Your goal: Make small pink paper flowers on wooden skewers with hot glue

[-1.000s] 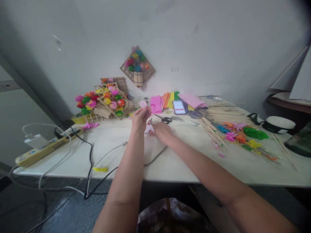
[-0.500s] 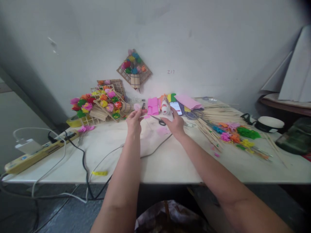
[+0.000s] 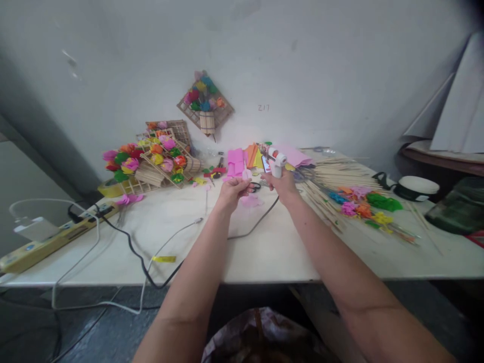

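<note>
My left hand [image 3: 233,190] is raised over the white table [image 3: 264,252] and pinches a small pink paper flower [image 3: 246,174] on a thin stick. My right hand [image 3: 283,184] is closed round a white glue gun [image 3: 278,162] with a red spot, held upright just right of the flower. Its dark cord [image 3: 249,229] trails back over the table. A loose pink paper piece [image 3: 250,201] lies under both hands. Black-handled scissors [image 3: 255,187] lie behind the left hand.
Pink, orange and yellow paper sheets [image 3: 242,160] lie by the wall, beside wooden racks of paper flowers [image 3: 159,161]. Several bamboo sticks [image 3: 336,176] and finished flowers [image 3: 363,204] spread to the right. A power strip [image 3: 53,239] with cables sits left. A bag [image 3: 260,338] is below.
My right hand left the table, reached back and picked up the glue gun, then brought it beside the flower. My left hand moved the pink flower rightward toward it.
</note>
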`<state>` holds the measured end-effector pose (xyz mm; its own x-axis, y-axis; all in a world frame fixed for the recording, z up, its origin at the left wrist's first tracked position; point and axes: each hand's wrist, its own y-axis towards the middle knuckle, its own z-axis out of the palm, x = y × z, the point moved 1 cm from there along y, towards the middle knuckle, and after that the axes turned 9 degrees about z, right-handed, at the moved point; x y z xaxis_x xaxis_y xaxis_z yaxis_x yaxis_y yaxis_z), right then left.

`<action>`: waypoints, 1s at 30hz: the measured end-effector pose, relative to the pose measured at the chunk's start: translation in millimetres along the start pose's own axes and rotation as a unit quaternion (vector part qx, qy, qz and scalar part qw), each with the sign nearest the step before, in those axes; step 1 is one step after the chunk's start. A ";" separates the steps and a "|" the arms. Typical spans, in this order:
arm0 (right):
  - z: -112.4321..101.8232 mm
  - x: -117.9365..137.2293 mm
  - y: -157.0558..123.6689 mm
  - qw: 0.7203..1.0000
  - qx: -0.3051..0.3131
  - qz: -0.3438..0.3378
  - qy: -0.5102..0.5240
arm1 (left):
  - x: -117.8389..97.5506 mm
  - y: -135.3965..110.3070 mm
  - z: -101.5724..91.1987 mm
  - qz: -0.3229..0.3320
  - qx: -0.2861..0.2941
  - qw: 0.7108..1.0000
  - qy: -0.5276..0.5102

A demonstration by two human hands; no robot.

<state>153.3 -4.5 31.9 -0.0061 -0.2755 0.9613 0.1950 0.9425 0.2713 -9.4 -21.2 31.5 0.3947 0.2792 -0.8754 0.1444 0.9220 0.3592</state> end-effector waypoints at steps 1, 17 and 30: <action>3.6 2.1 -2.2 1.000 0.010 0.002 0.018 | 0.9 -0.6 1.6 -0.004 0.005 1.000 0.000; 22.6 8.0 -9.6 0.999 0.020 0.035 0.036 | 16.4 1.1 4.7 -0.035 0.030 0.999 0.017; 25.2 11.6 -12.0 0.999 -0.035 0.026 -0.002 | 14.8 -0.2 7.8 -0.038 0.010 0.999 0.015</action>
<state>126.2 -14.2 41.0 0.0025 -0.2251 0.9743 0.2632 0.9401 0.2165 3.5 -19.4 21.0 0.3535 0.2163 -0.9101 0.1922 0.9353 0.2970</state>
